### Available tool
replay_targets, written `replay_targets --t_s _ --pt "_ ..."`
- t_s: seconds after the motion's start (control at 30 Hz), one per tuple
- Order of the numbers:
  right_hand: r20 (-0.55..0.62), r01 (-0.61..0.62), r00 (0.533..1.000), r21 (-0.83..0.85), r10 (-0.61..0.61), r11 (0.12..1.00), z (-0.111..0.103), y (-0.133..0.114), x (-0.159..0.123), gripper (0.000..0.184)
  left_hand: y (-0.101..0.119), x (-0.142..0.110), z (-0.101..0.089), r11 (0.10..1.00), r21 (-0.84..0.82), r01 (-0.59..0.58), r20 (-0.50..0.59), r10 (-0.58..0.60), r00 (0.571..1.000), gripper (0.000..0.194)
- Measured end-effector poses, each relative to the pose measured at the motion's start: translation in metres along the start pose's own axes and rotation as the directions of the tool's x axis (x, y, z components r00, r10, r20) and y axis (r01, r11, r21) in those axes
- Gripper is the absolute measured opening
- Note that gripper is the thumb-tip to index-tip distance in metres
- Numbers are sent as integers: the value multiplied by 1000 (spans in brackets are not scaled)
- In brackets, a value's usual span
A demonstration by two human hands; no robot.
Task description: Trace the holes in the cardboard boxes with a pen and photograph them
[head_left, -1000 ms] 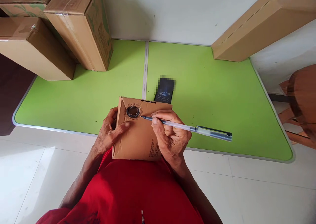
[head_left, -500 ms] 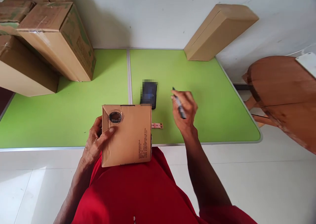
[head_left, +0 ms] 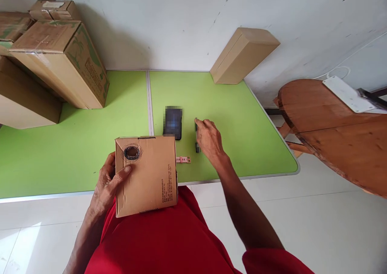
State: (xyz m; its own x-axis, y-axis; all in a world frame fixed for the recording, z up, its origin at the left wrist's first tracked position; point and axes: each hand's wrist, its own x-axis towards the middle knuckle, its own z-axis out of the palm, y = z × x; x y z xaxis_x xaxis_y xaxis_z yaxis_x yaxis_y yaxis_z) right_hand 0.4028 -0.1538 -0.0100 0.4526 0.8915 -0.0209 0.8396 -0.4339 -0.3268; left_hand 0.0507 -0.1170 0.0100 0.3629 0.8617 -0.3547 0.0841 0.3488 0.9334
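Note:
My left hand (head_left: 109, 183) grips the left side of a small cardboard box (head_left: 148, 185), thumb on its top face and the other fingers mostly hidden beneath. Near a corner of that face is a ragged hole (head_left: 132, 153) ringed with dark scribbled lines. The box is held over the table's front edge, against my red shirt. My right hand (head_left: 209, 139) is low over the green table with its fingers round a marker pen (head_left: 197, 148), which points away from me along the tabletop. Between the hands, a pink watch strap (head_left: 184, 159) sticks out from behind the box.
A dark phone (head_left: 173, 123), partly blurred out, lies on the green table (head_left: 248, 145) beyond the box. Tall cartons (head_left: 57, 64) stand at the left, and a long carton (head_left: 242, 56) leans near the wall. To the right is a round wooden table (head_left: 332, 133) bearing a white power strip (head_left: 347, 93).
My right hand has turned over and lowered the marker pen from mid-air to the tabletop. The left hand keeps its hold on the box. The whole view has shifted slightly.

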Motion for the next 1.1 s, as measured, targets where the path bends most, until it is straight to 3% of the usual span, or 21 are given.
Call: replay_targets --t_s 0.07,0.17,0.27,0.47,0.57,0.67,0.8,0.93,1.0,1.1 --pt "-1 -83 997 35 83 996 6 -28 3 46 0 0 0 1000 4 4 3 -4 1000 63" --pt "39 -209 978 80 207 975 21 -70 15 69 3 -3 1 1000 9 -2 11 2 1000 66" --pt "64 -315 949 121 309 941 32 -94 29 73 6 -5 1 1000 8 3 15 -3 1000 67" --pt "108 -393 919 299 379 869 24 -82 35 72 4 -4 -2 1000 6 -4 12 4 1000 67" --pt "182 -391 920 464 346 795 22 -67 33 48 2 -3 -4 1000 -13 -7 9 7 1000 66" --pt "258 -365 931 672 258 645 23 -54 27 35 4 -5 -4 1000 -25 -1 -2 1 1000 67" --pt "299 -329 944 860 138 389 10 -42 2 44 8 -9 -5 1000 -23 5 -52 -6 999 64" --pt "215 -215 977 977 11 -10 -26 -42 -37 44 9 -6 -6 998 -47 39 -56 -42 998 68" --pt "147 -159 986 973 -79 -168 -47 -50 -54 44 11 -2 -4 997 -57 45 -42 -47 998 68" --pt "133 -191 959 956 -252 -223 -66 -72 -75 52 13 1 5 999 -39 20 -19 -21 1000 62"
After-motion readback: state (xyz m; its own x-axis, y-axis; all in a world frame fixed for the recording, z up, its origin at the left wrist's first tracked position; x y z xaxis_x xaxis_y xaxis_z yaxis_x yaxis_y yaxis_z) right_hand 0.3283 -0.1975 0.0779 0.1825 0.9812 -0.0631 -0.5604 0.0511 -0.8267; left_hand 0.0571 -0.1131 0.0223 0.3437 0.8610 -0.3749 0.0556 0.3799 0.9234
